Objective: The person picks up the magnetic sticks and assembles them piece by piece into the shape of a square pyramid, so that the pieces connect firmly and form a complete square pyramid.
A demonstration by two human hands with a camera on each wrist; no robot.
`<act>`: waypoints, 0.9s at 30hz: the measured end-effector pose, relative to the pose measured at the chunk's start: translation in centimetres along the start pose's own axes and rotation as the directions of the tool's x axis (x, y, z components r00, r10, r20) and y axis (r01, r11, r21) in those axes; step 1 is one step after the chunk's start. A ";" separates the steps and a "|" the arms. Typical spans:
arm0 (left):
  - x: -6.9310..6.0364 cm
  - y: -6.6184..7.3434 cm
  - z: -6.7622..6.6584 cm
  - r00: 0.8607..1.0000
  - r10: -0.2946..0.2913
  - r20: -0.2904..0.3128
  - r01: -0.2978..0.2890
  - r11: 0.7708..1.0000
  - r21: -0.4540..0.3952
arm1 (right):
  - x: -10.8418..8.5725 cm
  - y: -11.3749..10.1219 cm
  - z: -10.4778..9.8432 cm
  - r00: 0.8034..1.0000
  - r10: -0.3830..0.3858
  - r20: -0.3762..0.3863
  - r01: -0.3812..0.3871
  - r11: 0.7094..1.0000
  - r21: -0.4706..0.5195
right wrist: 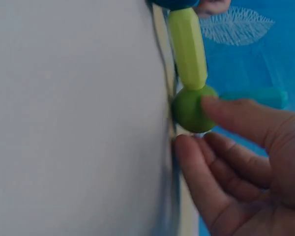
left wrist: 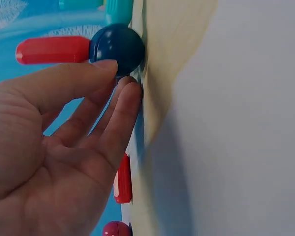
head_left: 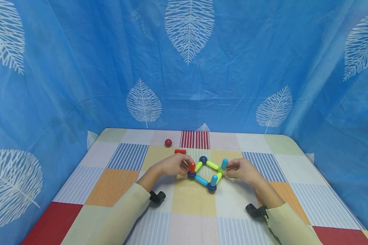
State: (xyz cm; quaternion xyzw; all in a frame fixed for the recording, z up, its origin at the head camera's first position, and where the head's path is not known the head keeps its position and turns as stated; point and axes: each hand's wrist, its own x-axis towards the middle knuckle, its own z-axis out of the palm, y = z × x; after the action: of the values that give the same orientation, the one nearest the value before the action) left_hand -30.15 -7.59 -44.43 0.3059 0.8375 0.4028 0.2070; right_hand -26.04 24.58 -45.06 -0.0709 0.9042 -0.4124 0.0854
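Observation:
A four-sided frame of rods and balls lies on the table. At its left corner my left hand (head_left: 175, 165) pinches a dark blue ball (left wrist: 117, 50), thumb on one side and fingertips at the other; a red rod (head_left: 192, 167) stands up from that ball. Opposite, my right hand (head_left: 243, 170) pinches the green ball (right wrist: 192, 109), which bears an upright light blue rod (head_left: 224, 163). Another upright blue rod (head_left: 214, 180) is on the near dark blue ball (head_left: 211, 188). The far dark blue ball (head_left: 203, 159) joins two yellow-green rods and has no upright rod.
Behind my left hand a loose red rod (head_left: 180, 151) lies on the patchwork-patterned table (head_left: 194, 229), with a red ball (head_left: 168, 143) farther back. A blue curtain (head_left: 233, 68) with white leaf prints hangs behind the table and at both sides.

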 end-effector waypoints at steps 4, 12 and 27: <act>0.7 -0.3 -0.1 0.999 0.006 -0.032 -0.006 1.000 0.024 | -1.1 -1.5 0.0 0.999 0.036 0.002 -0.035 0.994 -0.104; 2.7 -0.5 0.8 0.986 -0.020 -0.164 0.027 0.999 0.040 | -3.3 -4.7 1.1 0.991 0.101 0.089 -0.081 0.975 -0.206; 5.1 -0.2 1.3 0.998 0.033 -0.057 -0.035 0.999 -0.018 | -4.3 -5.2 4.4 0.998 -0.016 0.057 0.020 0.998 -0.055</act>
State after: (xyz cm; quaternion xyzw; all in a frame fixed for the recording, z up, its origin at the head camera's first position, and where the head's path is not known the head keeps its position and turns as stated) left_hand -33.18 -3.52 -45.82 0.3065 0.8339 0.4225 0.1790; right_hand -20.60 18.82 -43.52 -0.0930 0.9119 -0.3855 0.1052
